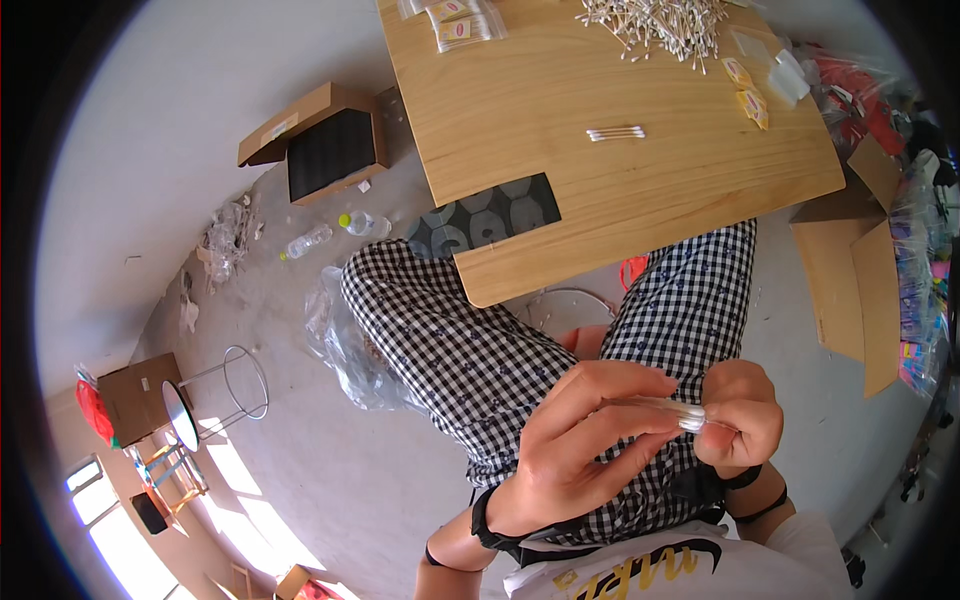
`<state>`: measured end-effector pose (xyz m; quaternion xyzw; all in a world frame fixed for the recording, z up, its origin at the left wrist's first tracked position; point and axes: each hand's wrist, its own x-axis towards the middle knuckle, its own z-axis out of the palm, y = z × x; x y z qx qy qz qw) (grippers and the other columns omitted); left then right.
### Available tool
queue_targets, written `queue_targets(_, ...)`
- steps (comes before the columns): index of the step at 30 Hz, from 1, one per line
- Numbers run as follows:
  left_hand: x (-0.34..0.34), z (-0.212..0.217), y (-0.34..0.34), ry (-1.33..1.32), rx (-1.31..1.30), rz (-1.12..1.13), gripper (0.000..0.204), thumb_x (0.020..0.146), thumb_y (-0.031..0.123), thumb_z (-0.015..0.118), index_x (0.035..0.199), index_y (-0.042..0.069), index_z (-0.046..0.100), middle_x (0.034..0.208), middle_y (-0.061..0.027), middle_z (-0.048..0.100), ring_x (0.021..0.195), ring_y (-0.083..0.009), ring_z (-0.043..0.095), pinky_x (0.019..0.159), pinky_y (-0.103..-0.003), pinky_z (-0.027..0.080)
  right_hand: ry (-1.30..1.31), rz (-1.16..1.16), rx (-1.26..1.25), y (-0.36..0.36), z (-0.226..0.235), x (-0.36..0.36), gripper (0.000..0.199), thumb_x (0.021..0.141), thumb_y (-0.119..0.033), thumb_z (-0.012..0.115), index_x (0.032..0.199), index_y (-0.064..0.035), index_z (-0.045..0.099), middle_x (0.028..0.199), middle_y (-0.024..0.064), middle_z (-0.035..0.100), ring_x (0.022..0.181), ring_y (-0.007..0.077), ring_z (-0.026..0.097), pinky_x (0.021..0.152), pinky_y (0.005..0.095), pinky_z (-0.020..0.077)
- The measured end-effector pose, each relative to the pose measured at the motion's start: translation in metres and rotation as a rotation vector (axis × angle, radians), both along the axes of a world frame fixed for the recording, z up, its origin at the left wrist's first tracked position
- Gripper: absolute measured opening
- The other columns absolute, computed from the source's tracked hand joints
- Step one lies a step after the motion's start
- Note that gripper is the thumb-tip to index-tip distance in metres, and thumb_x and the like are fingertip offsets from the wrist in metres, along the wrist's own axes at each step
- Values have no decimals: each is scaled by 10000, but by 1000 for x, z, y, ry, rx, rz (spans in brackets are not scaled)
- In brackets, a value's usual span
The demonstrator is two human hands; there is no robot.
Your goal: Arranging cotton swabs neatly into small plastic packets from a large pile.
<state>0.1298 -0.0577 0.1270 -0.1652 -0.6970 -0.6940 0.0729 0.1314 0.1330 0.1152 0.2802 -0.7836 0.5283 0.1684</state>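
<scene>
While our left fingers [615, 430] are gripping a bundle of cotton swabs [690, 412] over our lap [500, 385], our right fingers [745, 388] are pinching its right end, probably to steady it.

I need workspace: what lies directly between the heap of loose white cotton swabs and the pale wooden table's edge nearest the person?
In the head view, a small row of white cotton swabs lies there, apart from the heap.
</scene>
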Motion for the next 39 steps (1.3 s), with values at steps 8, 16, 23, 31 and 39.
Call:
queue_targets(8,-2,-2,-6,192,-198,-6,269,629,28,810,877,52,710,966,-128,662,886,-284,655,729,-335,541,-6,-15,3,2,-4,3,342,830,-354,702,843,-43,562,621,23,558,471,177,529,421,300,404)
queue_targets(16,3,-14,-24,-59,1,-23,334,639,81,847,906,-24,677,954,-176,677,898,-283,670,737,-364,564,-31,-66,-184,5,-10,4,373,854,-346,693,767,-14,546,617,44,534,453,166,499,397,287,368)
queue_targets(23,9,-13,-27,-306,133,-113,257,782,96,739,974,-66,689,909,-182,708,858,-271,681,778,-366,531,-9,-101,-219,-1,-12,2,388,919,-361,594,804,-15,462,577,42,461,431,125,407,369,250,301)
queue_targets(31,7,-15,-27,-422,231,-152,228,781,1,669,999,-65,678,936,-177,705,881,-261,682,819,-357,531,56,35,-70,12,-1,3,384,869,-392,655,877,-40,502,658,29,503,425,138,439,361,271,317)
queue_targets(39,9,-11,-32,-301,173,-214,320,714,-55,711,1029,-59,650,1029,-220,677,997,-319,655,861,-411,518,271,155,242,6,27,1,307,875,-389,654,922,-135,489,683,-34,416,486,86,378,397,210,295)
